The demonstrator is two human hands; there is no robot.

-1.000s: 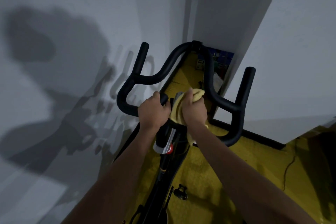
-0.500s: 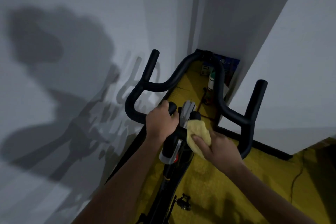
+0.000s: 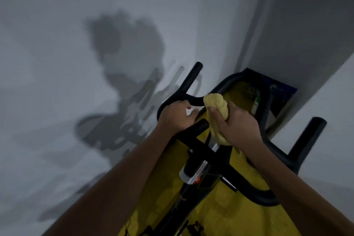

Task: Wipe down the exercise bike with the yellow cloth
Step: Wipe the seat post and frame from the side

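Bunching softly under the right hand (image 3: pixel 237 124), the yellow cloth (image 3: pixel 217 109) lies against the inner left bend of the exercise bike (image 3: pixel 208 155) handlebar, fingers curled round it with the thumb laid along its side. The left hand (image 3: pixel 177 116) wraps the smooth black tube just beside it, fingers closed around the bar. The wadded, nubbly fabric could slide off the rounded tubing and skip the underside, since only a small lump touches it; yellow floor (image 3: pixel 220 207) shows below.
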